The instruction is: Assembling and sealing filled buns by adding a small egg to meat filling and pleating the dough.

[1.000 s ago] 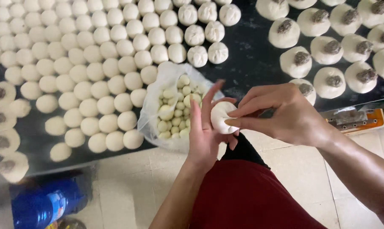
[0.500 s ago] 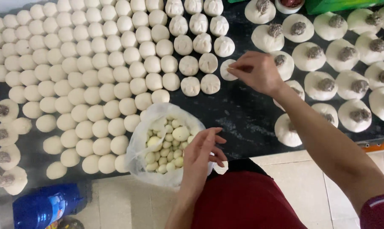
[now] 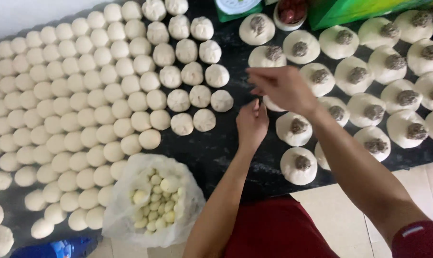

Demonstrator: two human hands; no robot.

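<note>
My right hand (image 3: pixel 284 89) hovers with bent fingers over a flat dough round (image 3: pixel 272 104) that it mostly hides. My left hand (image 3: pixel 253 123) reaches up from below, fingers straight, its tips at that round's near edge. Around them lie several dough rounds topped with dark filling (image 3: pixel 298 165). To the left sit closed, pinched buns (image 3: pixel 199 95). I cannot tell whether my right fingers grip the hidden round.
Rows of plain dough balls (image 3: pixel 106 110) cover the left of the dark table (image 3: pixel 216 148). An open plastic bag of small pale yellow balls (image 3: pixel 154 200) sits at the front edge. A green box (image 3: pixel 360 12) and a small red-filled bowl (image 3: pixel 290 12) stand at the back. A blue bottle (image 3: pixel 59 248) lies below.
My right hand set a closed bun down with the others and moved back over the filled rounds. My left hand left the bag and rose to meet it.
</note>
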